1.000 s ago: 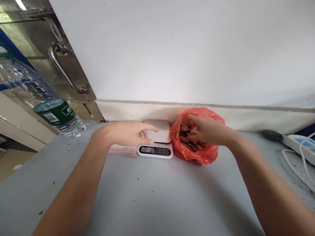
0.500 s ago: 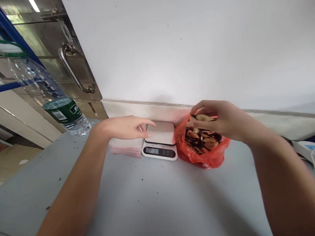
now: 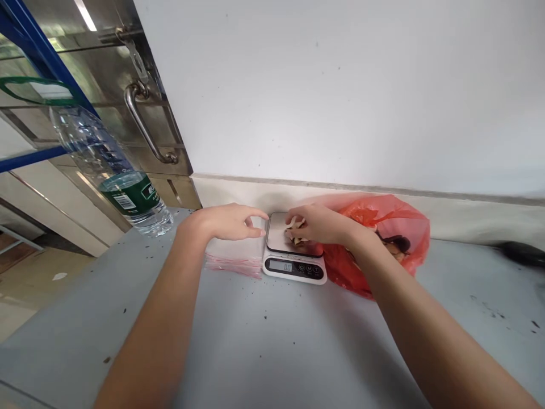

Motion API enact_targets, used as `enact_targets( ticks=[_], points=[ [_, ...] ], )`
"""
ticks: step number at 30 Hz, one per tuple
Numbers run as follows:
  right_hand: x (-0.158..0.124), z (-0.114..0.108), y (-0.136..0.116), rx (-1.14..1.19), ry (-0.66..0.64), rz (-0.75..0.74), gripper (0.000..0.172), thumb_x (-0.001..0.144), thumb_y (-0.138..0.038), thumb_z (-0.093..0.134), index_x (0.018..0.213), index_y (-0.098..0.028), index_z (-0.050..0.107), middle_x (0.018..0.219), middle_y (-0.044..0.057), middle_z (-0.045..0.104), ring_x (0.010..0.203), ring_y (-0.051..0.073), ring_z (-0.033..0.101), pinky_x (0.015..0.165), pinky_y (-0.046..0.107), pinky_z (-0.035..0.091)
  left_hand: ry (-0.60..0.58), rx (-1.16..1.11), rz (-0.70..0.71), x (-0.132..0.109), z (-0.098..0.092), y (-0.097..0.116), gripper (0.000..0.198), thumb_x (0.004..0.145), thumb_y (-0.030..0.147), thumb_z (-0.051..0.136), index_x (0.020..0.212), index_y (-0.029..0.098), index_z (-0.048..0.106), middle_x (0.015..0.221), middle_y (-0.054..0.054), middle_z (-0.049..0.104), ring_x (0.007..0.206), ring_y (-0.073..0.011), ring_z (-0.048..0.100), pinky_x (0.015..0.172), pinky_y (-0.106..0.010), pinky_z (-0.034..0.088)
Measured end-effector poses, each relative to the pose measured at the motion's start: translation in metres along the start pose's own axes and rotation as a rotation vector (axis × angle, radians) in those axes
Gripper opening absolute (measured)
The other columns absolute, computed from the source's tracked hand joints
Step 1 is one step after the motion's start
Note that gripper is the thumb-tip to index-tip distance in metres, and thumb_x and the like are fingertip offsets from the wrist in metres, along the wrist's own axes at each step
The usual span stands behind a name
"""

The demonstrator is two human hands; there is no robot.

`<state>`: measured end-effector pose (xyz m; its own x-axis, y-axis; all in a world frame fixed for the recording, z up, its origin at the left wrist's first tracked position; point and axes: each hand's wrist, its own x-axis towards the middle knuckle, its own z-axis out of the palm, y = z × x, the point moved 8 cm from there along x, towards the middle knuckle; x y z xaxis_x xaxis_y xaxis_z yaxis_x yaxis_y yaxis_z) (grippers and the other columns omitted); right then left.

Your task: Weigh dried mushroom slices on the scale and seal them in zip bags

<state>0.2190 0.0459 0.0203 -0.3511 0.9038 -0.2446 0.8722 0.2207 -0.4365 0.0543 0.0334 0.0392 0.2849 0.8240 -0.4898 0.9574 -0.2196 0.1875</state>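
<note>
Pinched slices: a small clump of brown-and-cream dried slices [image 3: 294, 234] is held over the silver plate of the white rectangular digital scale [image 3: 293, 269], at centre frame; whether the plate is touched by them cannot be told.
Right hand [image 3: 321, 222]: the clump is gripped between thumb and fingers, directly at the fingertips, on their left side in the frame; no single long axis can be made out.
Left hand [image 3: 227, 221]: thumb and forefinger are spread apart at the plate's left edge, with nothing held; the clump lies to their right, and by the right hand it is more nearly reached.
Display: 0.0 is shown.
Red plastic bag [image 3: 395, 216]: placed right of the scale, partly covered by the right forearm; dark dried pieces are contained.
Clear pink-edged plastic bags [image 3: 234, 264]: laid left of the scale.
Count: one scale, one red bag, two hands; slices and clear bags are too overlapped to be counted.
</note>
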Motion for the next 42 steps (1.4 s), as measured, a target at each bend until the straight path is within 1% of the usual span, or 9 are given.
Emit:
enact_targets(
  ticks=[3, 6, 10, 12, 14, 18, 28, 35, 42],
  points=[
    [-0.011, -0.008, 0.004, -0.005, 0.055, 0.024, 0.027, 0.096, -0.032, 0.061, 0.119, -0.023, 0.071, 0.104, 0.008, 0.08, 0.095, 0.025, 0.073, 0.079, 0.031, 0.052, 0.005, 0.012, -0.01, -0.001, 0.0, 0.003, 0.068, 0.091, 0.054, 0.051, 0.158, 0.045, 0.042, 0.156, 0.001, 0.058, 0.132, -0.0308, 0.061, 0.107, -0.044, 0.049],
    [-0.034, -0.03, 0.006, -0.017, 0.204, 0.043, 0.034, 0.095, -0.042, 0.061, 0.121, -0.024, 0.072, 0.112, 0.008, 0.079, 0.102, 0.027, 0.072, 0.078, 0.033, 0.054, 0.006, 0.03, -0.014, -0.001, 0.0, 0.006, 0.068, 0.091, 0.055, 0.051, 0.158, 0.046, 0.043, 0.154, 0.001, 0.06, 0.129, -0.031, 0.062, 0.106, -0.043, 0.049],
    [-0.067, -0.064, 0.014, -0.072, 0.379, 0.034, 0.021, 0.094, -0.041, 0.058, 0.093, -0.026, 0.072, 0.089, 0.004, 0.076, 0.079, 0.022, 0.068, 0.064, 0.03, 0.048, 0.004, 0.049, -0.01, 0.002, 0.001, 0.009, 0.067, 0.092, 0.057, 0.05, 0.158, 0.046, 0.042, 0.156, 0.002, 0.058, 0.133, -0.0305, 0.06, 0.108, -0.042, 0.047],
    [-0.075, -0.068, 0.033, -0.145, 0.341, 0.126, 0.027, 0.093, -0.039, 0.059, 0.07, -0.025, 0.062, 0.067, 0.002, 0.064, 0.059, 0.018, 0.056, 0.052, 0.03, 0.038, 0.003, 0.053, 0.003, 0.003, 0.001, 0.012, 0.067, 0.093, 0.059, 0.048, 0.158, 0.044, 0.042, 0.157, 0.001, 0.057, 0.135, -0.0306, 0.058, 0.109, -0.041, 0.046],
    [-0.076, -0.059, 0.056, -0.214, 0.199, 0.236, 0.031, 0.087, -0.035, 0.063, 0.06, -0.025, 0.053, 0.056, 0.0, 0.053, 0.049, 0.015, 0.046, 0.046, 0.031, 0.03, 0.001, 0.058, 0.012, 0.002, 0.001, 0.015, 0.068, 0.094, 0.06, 0.046, 0.158, 0.041, 0.043, 0.156, 0.0, 0.058, 0.135, -0.0306, 0.059, 0.108, -0.04, 0.047],
    [-0.071, -0.037, 0.082, -0.242, 0.023, 0.371, 0.019, 0.07, -0.024, 0.076, 0.068, -0.026, 0.057, 0.067, 0.001, 0.063, 0.053, 0.017, 0.053, 0.047, 0.031, 0.038, 0.0, 0.062, 0.002, -0.002, 0.001, 0.021, 0.066, 0.095, 0.061, 0.042, 0.158, 0.042, 0.042, 0.154, 0.0, 0.06, 0.133, -0.0295, 0.06, 0.107, -0.039, 0.048],
    [-0.068, -0.034, 0.074, -0.154, 0.048, 0.416, 0.019, 0.074, -0.012, 0.067, 0.081, -0.03, 0.064, 0.073, 0.0, 0.063, 0.063, 0.021, 0.06, 0.055, 0.032, 0.039, -0.015, 0.037, 0.032, 0.0, 0.002, 0.027, 0.065, 0.095, 0.063, 0.043, 0.157, 0.043, 0.043, 0.15, 0.001, 0.063, 0.13, -0.0286, 0.062, 0.106, -0.038, 0.047],
    [-0.069, -0.042, 0.082, -0.169, 0.036, 0.353, 0.026, 0.067, -0.006, 0.061, 0.061, -0.024, 0.044, 0.058, -0.003, 0.043, 0.052, 0.014, 0.038, 0.05, 0.031, 0.027, -0.011, 0.027, 0.053, -0.002, 0.001, 0.027, 0.066, 0.095, 0.062, 0.042, 0.158, 0.042, 0.044, 0.149, 0.001, 0.064, 0.13, -0.0281, 0.062, 0.106, -0.038, 0.047],
    [-0.08, -0.062, 0.073, -0.163, 0.186, 0.28, 0.008, 0.073, -0.024, 0.065, 0.078, -0.026, 0.06, 0.071, 0.001, 0.062, 0.06, 0.019, 0.054, 0.048, 0.029, 0.035, 0.006, 0.06, 0.06, -0.001, 0.0, 0.028, 0.07, 0.092, 0.062, 0.043, 0.158, 0.039, 0.045, 0.149, 0.0, 0.064, 0.13, -0.0289, 0.062, 0.104, -0.035, 0.048]
  ],
)
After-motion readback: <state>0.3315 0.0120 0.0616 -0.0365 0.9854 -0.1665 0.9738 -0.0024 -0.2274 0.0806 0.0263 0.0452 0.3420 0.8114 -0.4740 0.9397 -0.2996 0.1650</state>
